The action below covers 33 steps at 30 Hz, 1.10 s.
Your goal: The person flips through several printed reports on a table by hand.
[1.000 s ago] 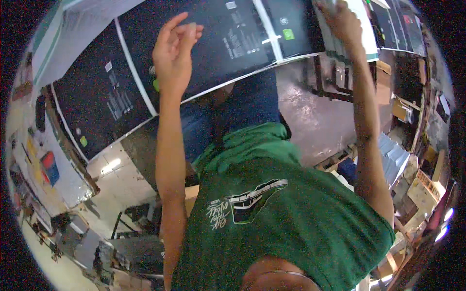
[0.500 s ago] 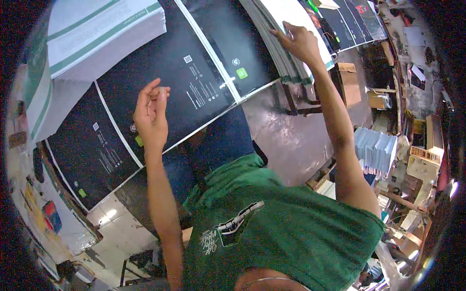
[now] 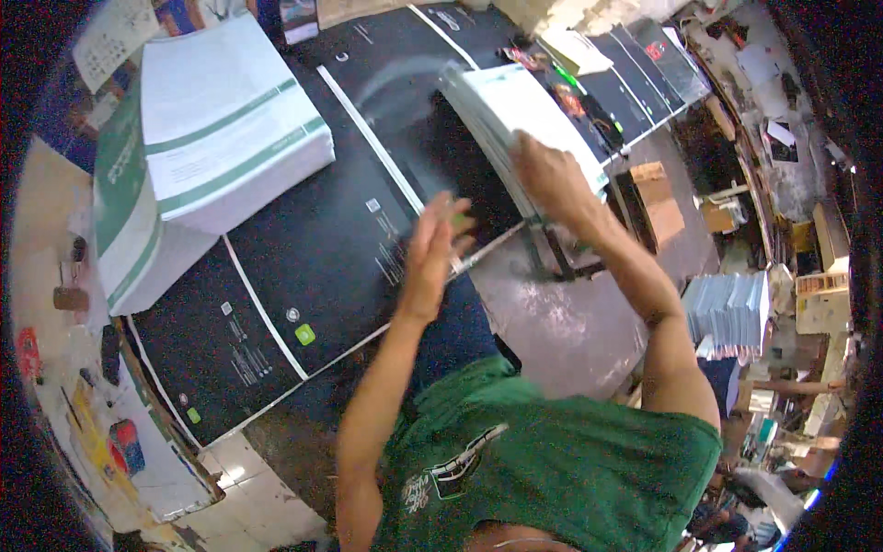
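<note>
A stack of printed sheets (image 3: 543, 115), white on top with green near its front end, lies toward the right of the black-covered table (image 3: 340, 248). My right hand (image 3: 552, 184) is over this stack, at its left side. Its fingers look curled and are smeared, so whether they grip a sheet is hidden. My left hand (image 3: 437, 248) hovers over the black surface left of the stack, blurred, its fingers apart and nothing visible in them. A taller stack of white and green printed sheets (image 3: 230, 129) stands at the far left.
A green pen-like thing (image 3: 566, 76) and small dark items lie beyond the right stack. A cardboard box (image 3: 655, 207) stands off the table's right side. Farther right is a pile of pale bound sheets (image 3: 727, 313). The table's front edge runs diagonally before me.
My left hand has moved right, toward the right stack. The right hand's fingers, spread over the stack before, now look curled at its left side. The view has shifted, showing more of the table's far side.
</note>
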Tool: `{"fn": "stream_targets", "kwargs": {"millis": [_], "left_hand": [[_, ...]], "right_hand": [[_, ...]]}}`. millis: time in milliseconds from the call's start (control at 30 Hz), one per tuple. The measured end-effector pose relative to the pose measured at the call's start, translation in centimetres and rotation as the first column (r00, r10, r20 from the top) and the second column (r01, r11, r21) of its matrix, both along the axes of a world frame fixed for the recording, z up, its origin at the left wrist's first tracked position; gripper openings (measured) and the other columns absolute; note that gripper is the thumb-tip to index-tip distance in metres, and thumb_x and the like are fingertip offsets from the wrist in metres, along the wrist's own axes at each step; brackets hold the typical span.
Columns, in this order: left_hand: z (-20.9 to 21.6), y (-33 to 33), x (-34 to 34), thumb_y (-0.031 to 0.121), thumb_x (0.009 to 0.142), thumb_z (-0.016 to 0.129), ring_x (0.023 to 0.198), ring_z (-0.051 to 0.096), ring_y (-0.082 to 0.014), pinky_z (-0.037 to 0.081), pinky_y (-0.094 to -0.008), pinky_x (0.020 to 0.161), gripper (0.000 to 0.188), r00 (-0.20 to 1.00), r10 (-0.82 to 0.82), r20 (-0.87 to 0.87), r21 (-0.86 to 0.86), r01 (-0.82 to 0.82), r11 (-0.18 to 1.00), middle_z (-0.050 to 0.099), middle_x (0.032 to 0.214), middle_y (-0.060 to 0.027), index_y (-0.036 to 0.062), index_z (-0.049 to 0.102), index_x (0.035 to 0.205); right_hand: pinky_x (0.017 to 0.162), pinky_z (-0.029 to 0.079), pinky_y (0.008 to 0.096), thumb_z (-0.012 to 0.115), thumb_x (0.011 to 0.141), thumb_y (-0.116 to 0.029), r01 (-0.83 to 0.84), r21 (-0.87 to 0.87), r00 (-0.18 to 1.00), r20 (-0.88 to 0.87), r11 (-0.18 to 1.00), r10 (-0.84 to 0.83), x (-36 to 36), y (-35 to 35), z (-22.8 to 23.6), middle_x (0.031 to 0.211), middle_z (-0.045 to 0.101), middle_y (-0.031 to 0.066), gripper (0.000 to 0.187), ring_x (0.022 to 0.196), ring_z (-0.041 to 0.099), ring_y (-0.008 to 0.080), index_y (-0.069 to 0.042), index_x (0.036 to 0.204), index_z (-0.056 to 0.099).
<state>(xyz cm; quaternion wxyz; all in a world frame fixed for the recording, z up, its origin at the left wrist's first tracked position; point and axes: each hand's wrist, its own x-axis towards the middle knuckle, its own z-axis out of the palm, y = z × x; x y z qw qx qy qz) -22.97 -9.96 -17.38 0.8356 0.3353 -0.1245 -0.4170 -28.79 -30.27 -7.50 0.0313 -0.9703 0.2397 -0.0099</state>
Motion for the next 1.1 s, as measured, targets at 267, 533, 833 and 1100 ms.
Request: {"fn": "stream_targets", "kwargs": {"millis": [267, 533, 833, 1100], "left_hand": [[-0.2, -2.1, -0.5, 0.023, 0.094, 0.065, 0.111, 0.057, -0.0228, 0.043, -0.0358, 0.097, 0.046, 0.959, 0.234, 0.162, 0.511, -0.284, 0.811, 0.061, 0.123, -0.015, -0.0054, 0.052, 0.128], [-0.1, 11.9, 1.9, 0.029, 0.093, 0.065, 0.101, 0.063, -0.0244, 0.05, -0.0368, 0.088, 0.046, 0.998, 0.045, 0.052, 0.652, -0.068, 0.755, 0.065, 0.114, -0.0149, -0.0037, 0.056, 0.124], [-0.8, 11.7, 1.3, 0.035, 0.093, 0.062, 0.09, 0.062, -0.0508, 0.05, -0.0512, 0.077, 0.042, 0.645, -0.249, 0.723, 0.683, -0.612, 0.397, 0.063, 0.089, -0.0351, -0.0057, 0.061, 0.101], [8.8, 7.4, 1.5, 0.029, 0.098, 0.055, 0.079, 0.065, -0.0466, 0.052, -0.0536, 0.066, 0.038, 0.447, 0.043, 0.893, 0.343, -0.74, 0.579, 0.065, 0.085, -0.0285, -0.0029, 0.049, 0.118]], "right_hand": [[0.077, 0.055, 0.0459, 0.067, 0.088, -0.05, 0.017, 0.134, 0.956, 0.287, 0.991, -0.055, -4.2, -0.4, 1.9, 0.097, 0.07, 0.023, 0.058, 0.083, 0.07, 0.0373, -0.001, 0.119, 0.062], [0.079, 0.053, 0.0399, 0.05, 0.094, -0.06, 0.242, 0.942, 0.945, -0.174, 0.234, -0.277, -9.7, 7.8, -5.6, 0.104, 0.071, 0.018, 0.07, 0.092, 0.067, 0.024, 0.003, 0.119, 0.064], [0.077, 0.051, 0.0345, 0.065, 0.092, -0.042, 0.174, 0.886, 0.924, 0.004, 0.43, -0.383, -7.7, 12.7, -8.1, 0.093, 0.071, 0.0129, 0.048, 0.084, 0.064, 0.0198, 0.003, 0.108, 0.068], [0.088, 0.044, 0.0304, 0.068, 0.092, -0.024, -0.154, 0.922, 0.507, 0.382, 0.354, -0.773, -5.6, 12.7, -7.0, 0.114, 0.053, 0.0064, 0.039, 0.102, 0.053, 0.0169, -0.001, 0.12, 0.053]]}}
